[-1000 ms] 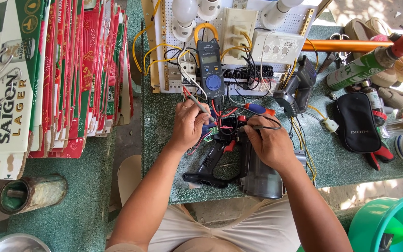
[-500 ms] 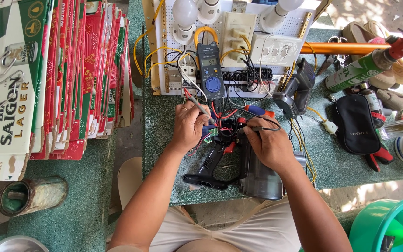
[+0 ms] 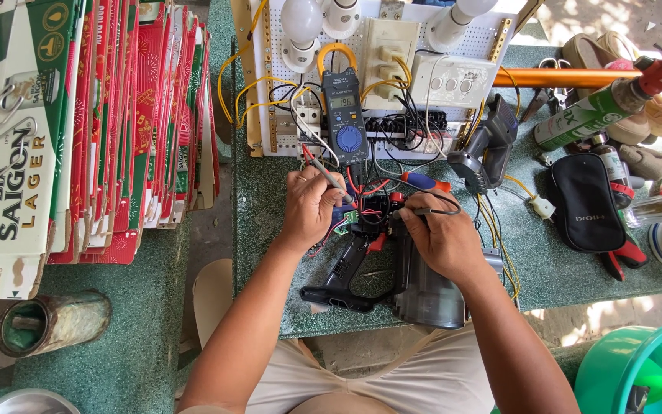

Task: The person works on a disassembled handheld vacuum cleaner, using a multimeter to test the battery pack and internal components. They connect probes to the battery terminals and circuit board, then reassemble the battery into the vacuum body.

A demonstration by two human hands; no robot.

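Note:
My left hand [image 3: 309, 205] pinches a thin meter probe [image 3: 323, 175] with a red lead, tip down at a small blue circuit board [image 3: 346, 218]. My right hand [image 3: 440, 238] holds a second probe with a black lead [image 3: 432, 210], pointing left at the same wiring. Beneath both hands lies an opened black power tool [image 3: 350, 272] with red and black wires, next to a dark grey cylinder [image 3: 423, 295]. A blue clamp meter [image 3: 345, 126] with a yellow jaw sits just beyond, against a white test board [image 3: 381, 73].
Bulbs, switches and yellow wires cover the white test board. To the right lie a red-and-blue screwdriver [image 3: 425, 182], a dark handheld tool [image 3: 486, 146], black pouch [image 3: 584, 203], green spray can [image 3: 588, 115] and orange tube [image 3: 568, 77]. Flattened cartons [image 3: 78, 130] stack at left; a green bucket [image 3: 634, 368] stands lower right.
Both hands stay on the probes over the opened tool with only slight shifts. Nothing was picked up or let go.

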